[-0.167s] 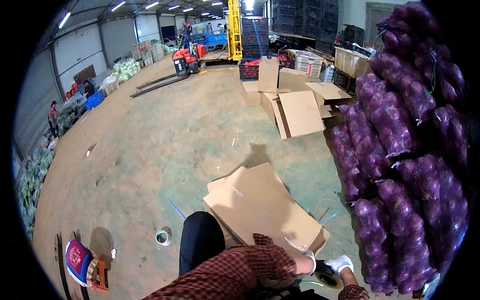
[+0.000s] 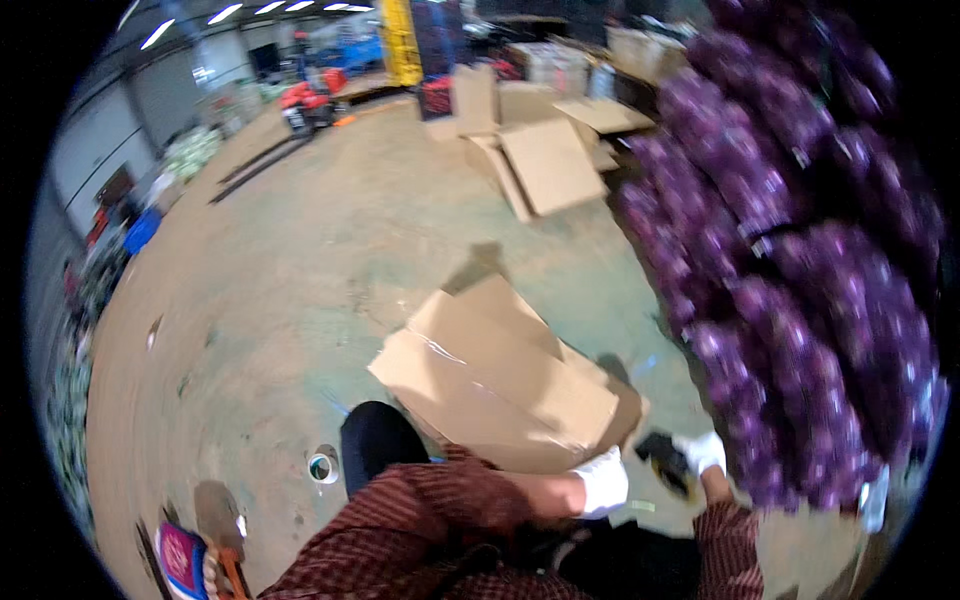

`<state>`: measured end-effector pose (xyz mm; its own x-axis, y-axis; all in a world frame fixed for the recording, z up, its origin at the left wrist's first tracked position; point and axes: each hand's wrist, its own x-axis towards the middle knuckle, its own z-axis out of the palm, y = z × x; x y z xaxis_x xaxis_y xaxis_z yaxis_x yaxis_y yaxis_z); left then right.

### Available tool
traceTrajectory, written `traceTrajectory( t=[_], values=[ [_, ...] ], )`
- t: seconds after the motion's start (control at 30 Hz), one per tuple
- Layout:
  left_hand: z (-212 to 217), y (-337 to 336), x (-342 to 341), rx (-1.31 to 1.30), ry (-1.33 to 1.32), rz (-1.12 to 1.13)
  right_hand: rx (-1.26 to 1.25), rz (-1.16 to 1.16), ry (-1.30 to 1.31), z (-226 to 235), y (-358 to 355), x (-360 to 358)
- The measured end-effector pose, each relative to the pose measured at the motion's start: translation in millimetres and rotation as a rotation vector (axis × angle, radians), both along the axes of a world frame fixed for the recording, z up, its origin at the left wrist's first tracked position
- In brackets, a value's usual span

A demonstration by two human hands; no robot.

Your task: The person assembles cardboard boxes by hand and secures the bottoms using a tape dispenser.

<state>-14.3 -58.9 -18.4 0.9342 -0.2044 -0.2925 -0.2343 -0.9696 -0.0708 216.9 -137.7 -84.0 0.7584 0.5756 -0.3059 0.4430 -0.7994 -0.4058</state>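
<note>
Right hand (image 2: 702,453) is clamping the tape dispenser (image 2: 667,466), now seemingly unaided, while the left hand (image 2: 604,484), its closure indeterminable, is parting from it at the near carton (image 2: 500,390).

the hands (image 2: 603,484) (image 2: 705,453) (white-gloved) are apart, left forearm (image 2: 548,493) slanting rightward.

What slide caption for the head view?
Gloved left hand by brown cardboard, right hand holding a tape dispenser, near bagged onions.
</note>
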Motion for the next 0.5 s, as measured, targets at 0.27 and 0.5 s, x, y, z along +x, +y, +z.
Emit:
traceTrajectory(
  t=[0.27, 0.5],
  values=[
    [-68, -22, -119, -0.867, 0.375, 0.259, -0.172, 0.161, 0.063, 82, 24, -31],
    [-137, -28, -137, -0.944, 0.631, 0.578, -0.216, 0.471, 0.091, 125, 26, -100]
  ],
)
